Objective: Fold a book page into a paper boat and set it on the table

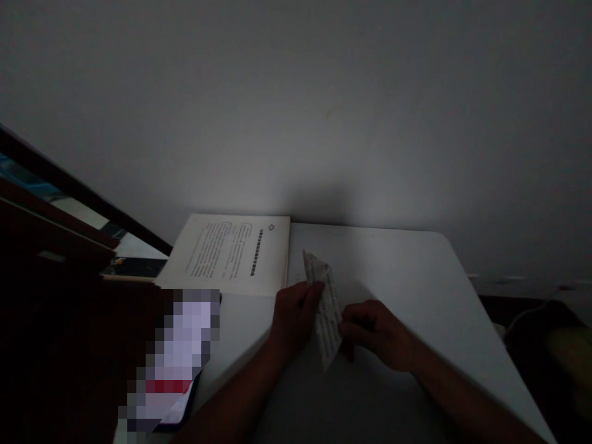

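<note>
A folded sheet of printed paper [326, 308] with slanted ends is held up above the white table [398, 271]. On its left side my left hand [296, 314] is closed, the thumb pressed against the printed face. My right hand [372, 333] pinches the paper's right edge between thumb and fingers; some of those fingertips are hidden behind it. Lines of small print run along the paper, too dim to read.
An open book or stack of printed pages [226, 253] lies at the table's back left, against the grey wall [324, 111]. A phone [180, 364] with a lit, blurred-out screen rests at the left edge. Dark wooden furniture [55, 320] stands further left.
</note>
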`<state>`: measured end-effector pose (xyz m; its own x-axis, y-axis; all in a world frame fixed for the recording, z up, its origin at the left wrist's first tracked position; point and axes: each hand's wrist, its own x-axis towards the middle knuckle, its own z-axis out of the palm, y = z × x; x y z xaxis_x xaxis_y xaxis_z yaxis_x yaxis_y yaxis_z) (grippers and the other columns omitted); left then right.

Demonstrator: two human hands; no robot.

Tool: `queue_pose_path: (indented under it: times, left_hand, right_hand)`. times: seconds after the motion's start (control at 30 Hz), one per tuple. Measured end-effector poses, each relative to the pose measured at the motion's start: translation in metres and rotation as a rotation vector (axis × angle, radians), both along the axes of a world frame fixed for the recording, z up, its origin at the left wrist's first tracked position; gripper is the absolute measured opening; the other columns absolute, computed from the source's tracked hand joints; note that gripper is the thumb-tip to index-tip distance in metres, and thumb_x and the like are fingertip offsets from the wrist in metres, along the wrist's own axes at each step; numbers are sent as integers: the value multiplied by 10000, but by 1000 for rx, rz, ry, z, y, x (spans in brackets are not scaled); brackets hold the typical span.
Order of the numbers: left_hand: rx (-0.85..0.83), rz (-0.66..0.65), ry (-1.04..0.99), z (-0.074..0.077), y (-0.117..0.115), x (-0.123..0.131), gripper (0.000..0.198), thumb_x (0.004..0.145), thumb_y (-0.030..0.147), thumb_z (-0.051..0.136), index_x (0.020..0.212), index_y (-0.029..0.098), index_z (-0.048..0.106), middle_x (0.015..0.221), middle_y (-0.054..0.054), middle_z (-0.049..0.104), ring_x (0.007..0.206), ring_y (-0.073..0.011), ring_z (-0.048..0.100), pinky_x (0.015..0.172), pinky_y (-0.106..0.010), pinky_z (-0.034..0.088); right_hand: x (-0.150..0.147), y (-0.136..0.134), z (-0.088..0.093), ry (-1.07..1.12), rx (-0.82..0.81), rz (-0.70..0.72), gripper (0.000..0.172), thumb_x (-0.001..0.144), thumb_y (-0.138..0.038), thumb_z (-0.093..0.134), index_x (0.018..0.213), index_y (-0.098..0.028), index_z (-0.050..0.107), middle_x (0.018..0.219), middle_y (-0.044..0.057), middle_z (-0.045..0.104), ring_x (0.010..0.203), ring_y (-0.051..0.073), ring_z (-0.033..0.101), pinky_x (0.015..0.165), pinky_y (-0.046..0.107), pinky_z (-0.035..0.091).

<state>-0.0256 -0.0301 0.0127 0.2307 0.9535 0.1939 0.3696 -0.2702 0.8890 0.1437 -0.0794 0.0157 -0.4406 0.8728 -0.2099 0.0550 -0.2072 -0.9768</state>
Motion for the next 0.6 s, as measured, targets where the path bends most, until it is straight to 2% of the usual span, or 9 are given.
queue_pose_path:
  times: [0.13, 0.3, 0.4, 0.47, 0.6]
  left_hand:
    - [-61, 69, -56, -2, 2, -1, 460, 879, 458, 393, 522, 180, 313, 494, 49, 280, 465, -74, 279, 420, -212, 224]
    - [-55, -72, -66, -3, 2, 0, 489, 867, 458, 414, 482, 171, 324, 475, 50, 273, 448, -67, 287, 422, -206, 223]
    - [-21, -100, -32, -3, 0, 1, 480, 876, 424, 412, 478, 161, 361, 466, 48, 311, 443, -66, 319, 433, -205, 236]
    - [5, -82, -9, -2, -2, 2, 461, 882, 402, 411, 493, 158, 383, 476, 45, 340, 451, -68, 341, 441, -204, 244]
    - [59, -37, 12, -1, -5, 4, 423, 893, 370, 397, 526, 161, 405, 495, 40, 373, 457, -71, 359, 446, -205, 259]
  right_hand:
    - [-2, 0, -4, -33, 43, -66, 294, 817, -393, 587, 648, -153, 591, 575, 12, 634, 506, 108, 593, 483, 208, 450]
    - [1, 2, -7, 78, 9, -180, 275, 821, -399, 579, 692, -157, 588, 559, -2, 620, 500, 117, 590, 494, 230, 463]
    - [-1, 2, -6, 113, 4, -236, 266, 828, -407, 571, 735, -158, 587, 572, -9, 615, 508, 113, 593, 502, 227, 472]
    - [-4, 2, -5, 174, -61, -217, 278, 826, -425, 570, 797, -148, 584, 582, -2, 623, 500, 120, 599, 491, 233, 483]
    - [-9, 0, -8, 404, -276, -80, 373, 836, -461, 543, 950, -107, 561, 527, 25, 630, 452, 161, 615, 452, 279, 513]
